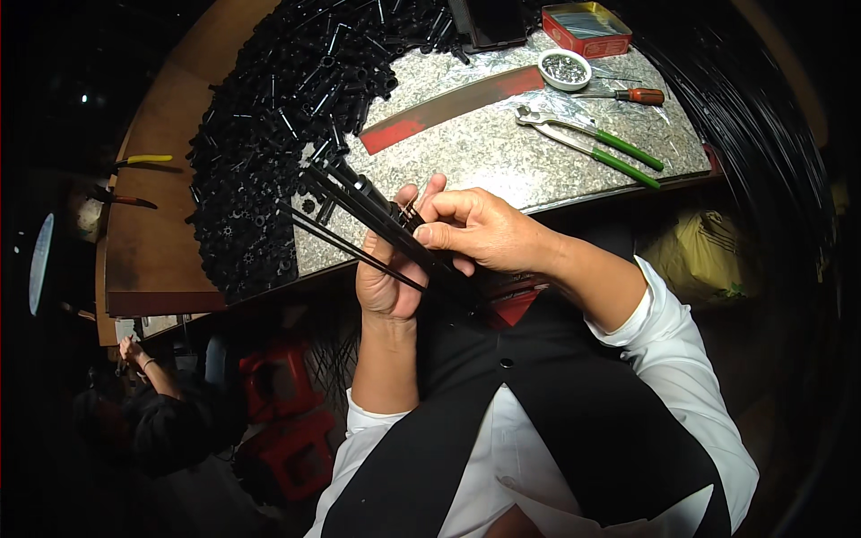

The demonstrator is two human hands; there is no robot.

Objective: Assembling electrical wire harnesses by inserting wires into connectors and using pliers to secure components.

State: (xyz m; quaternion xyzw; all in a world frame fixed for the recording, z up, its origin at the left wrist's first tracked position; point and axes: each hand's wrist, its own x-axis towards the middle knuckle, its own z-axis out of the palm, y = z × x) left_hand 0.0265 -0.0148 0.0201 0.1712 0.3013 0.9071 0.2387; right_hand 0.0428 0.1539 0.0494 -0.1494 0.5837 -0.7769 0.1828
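Work looks partway done: slim black rods (377,218) slant across the table's near edge, the left hand (386,287) curled round them from beneath, the right hand (484,229) pinching closed at their middle, though its exact hold is hard to make out. Loose black parts (260,179) heaped on the left suggest plenty remains. Room for moving spreads over the stone tabletop (448,170) toward the green-handled pliers (587,148) on the right.
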